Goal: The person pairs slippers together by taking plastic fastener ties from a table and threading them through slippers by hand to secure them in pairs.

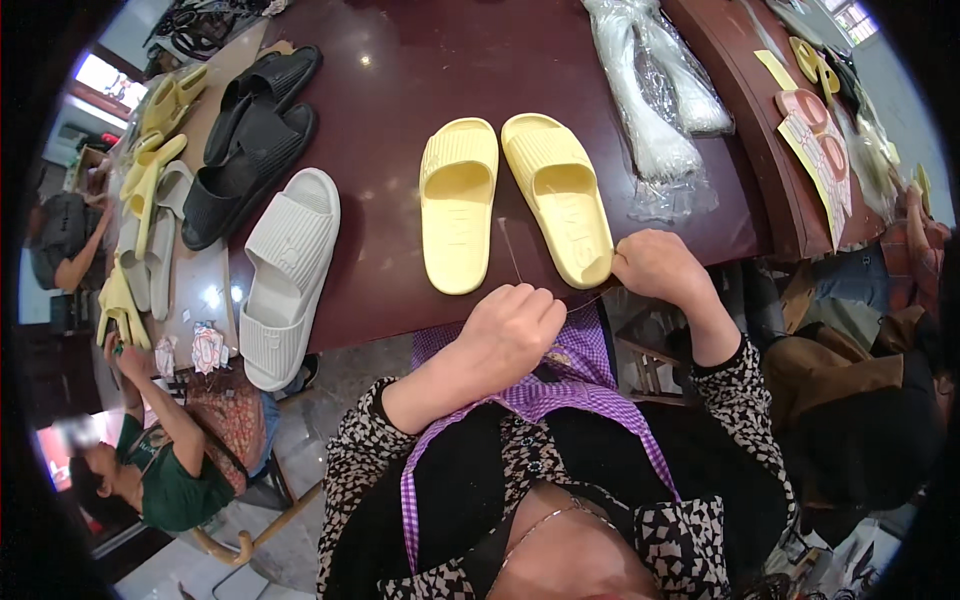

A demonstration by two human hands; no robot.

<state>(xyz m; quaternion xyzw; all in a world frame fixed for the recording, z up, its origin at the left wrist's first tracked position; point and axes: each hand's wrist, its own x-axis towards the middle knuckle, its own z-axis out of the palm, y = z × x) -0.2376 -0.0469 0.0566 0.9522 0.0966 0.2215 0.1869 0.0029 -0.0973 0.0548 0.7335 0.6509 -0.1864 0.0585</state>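
1. Both hands are working at the near edge of the dark red table [400,90]: the left hand [510,330] is curling into a closed fist, pinching a thin plastic tie [510,250] that is sticking up from it
2. Right hand [655,265] is clenching at the heel of the right-hand yellow slide sandal [560,190], touching it
3. Its mate, the other yellow slide sandal [458,200], is lying just beside it, parallel
4. White slide sandal [285,270] is overhanging the table's left edge; black sandals [250,140] are lying beyond it
5. Bundles of white ties in clear bags [650,90] are lying to the far right
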